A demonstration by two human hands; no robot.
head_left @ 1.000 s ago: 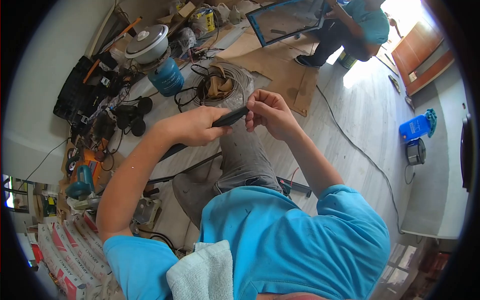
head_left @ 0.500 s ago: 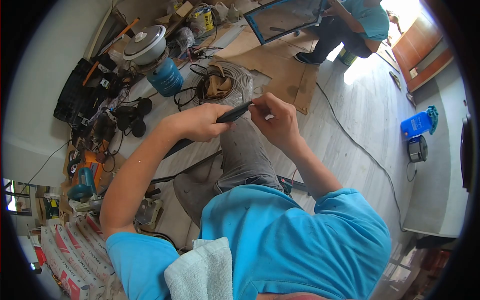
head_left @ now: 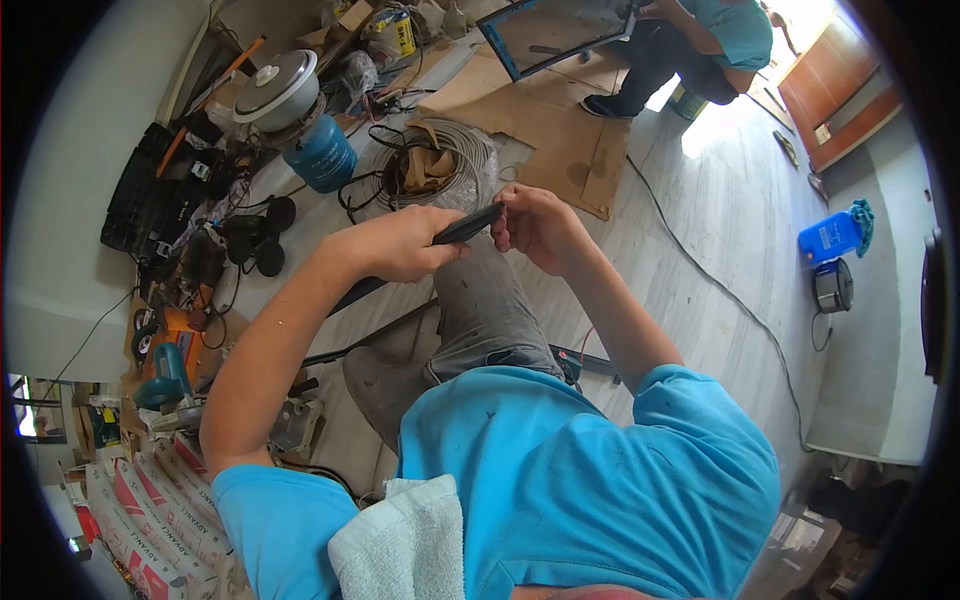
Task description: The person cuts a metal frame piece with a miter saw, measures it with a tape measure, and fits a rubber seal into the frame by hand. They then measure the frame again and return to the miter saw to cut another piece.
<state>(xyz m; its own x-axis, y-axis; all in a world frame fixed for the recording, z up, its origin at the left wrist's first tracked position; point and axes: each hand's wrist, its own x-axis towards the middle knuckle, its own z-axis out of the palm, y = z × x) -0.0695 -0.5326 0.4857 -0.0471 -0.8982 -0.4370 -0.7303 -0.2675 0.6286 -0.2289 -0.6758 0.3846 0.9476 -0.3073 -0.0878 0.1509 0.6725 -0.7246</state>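
A slim black tool (head_left: 466, 225) is held out over my raised knee in grey trousers (head_left: 487, 310). My left hand (head_left: 395, 245) grips its near end, fingers wrapped around it. At the far tip, my right hand (head_left: 535, 225) pinches the tool with curled fingers. What sits at that tip is hidden by the fingers. Just beyond the hands a coil of pale cable (head_left: 440, 165) lies on the floor.
A blue gas cylinder (head_left: 320, 158) with a pot (head_left: 277, 90) on top stands at upper left among black tool cases and cables. Cardboard sheets (head_left: 560, 140) cover the floor ahead, where another person (head_left: 700, 40) crouches by a framed panel. A blue jug (head_left: 830, 237) stands right.
My right hand has slid along the tool's tip and its fingers have re-curled around it. The left hand keeps the same grip. The view has tilted slightly.
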